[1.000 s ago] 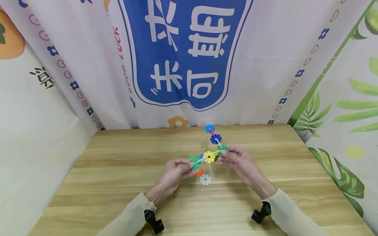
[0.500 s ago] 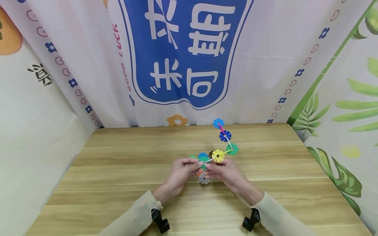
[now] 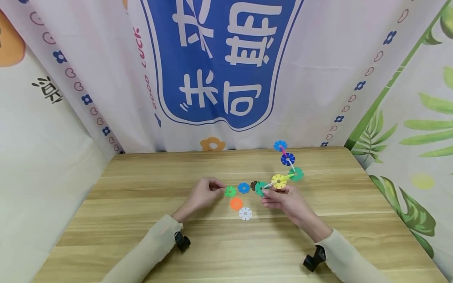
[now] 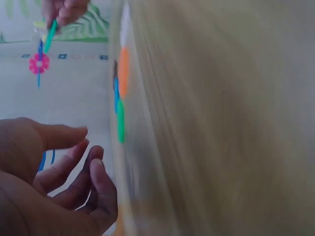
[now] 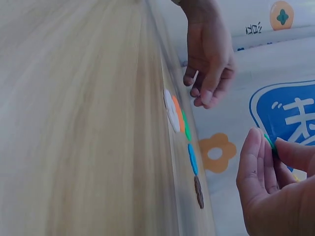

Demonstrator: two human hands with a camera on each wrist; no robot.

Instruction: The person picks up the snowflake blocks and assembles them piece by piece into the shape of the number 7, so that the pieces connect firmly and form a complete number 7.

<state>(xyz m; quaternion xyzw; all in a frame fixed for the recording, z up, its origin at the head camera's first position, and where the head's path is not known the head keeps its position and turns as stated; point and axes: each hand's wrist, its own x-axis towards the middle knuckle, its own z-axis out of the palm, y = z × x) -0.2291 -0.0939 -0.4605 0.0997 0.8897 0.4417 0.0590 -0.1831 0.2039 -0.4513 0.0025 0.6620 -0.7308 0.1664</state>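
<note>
My right hand (image 3: 284, 198) pinches a teal-green slotted plastic disc (image 3: 261, 188) between thumb and fingers. That disc ends a raised chain of interlocking discs, with a yellow disc (image 3: 278, 181), another green disc (image 3: 296, 173), a dark blue disc (image 3: 288, 159) and a light blue disc (image 3: 280, 146). Pink and white discs seen edge-on link some of them. My left hand (image 4: 64, 182) holds nothing, its fingers loosely bent and thumb apart from them. In the head view it is beside a bright green disc (image 3: 230, 191) on the table.
Loose discs lie on the wooden table (image 3: 141, 220): a blue disc (image 3: 243, 188), an orange disc (image 3: 236, 203), a white disc (image 3: 245, 214) and a brown disc (image 3: 254, 185) partly covered by the held one. A printed curtain (image 3: 311, 98) hangs behind the table's back edge.
Both hands met at the teal-green disc half a second ago. Now my left hand has let go and moved left, while my right hand has carried the chain to the right.
</note>
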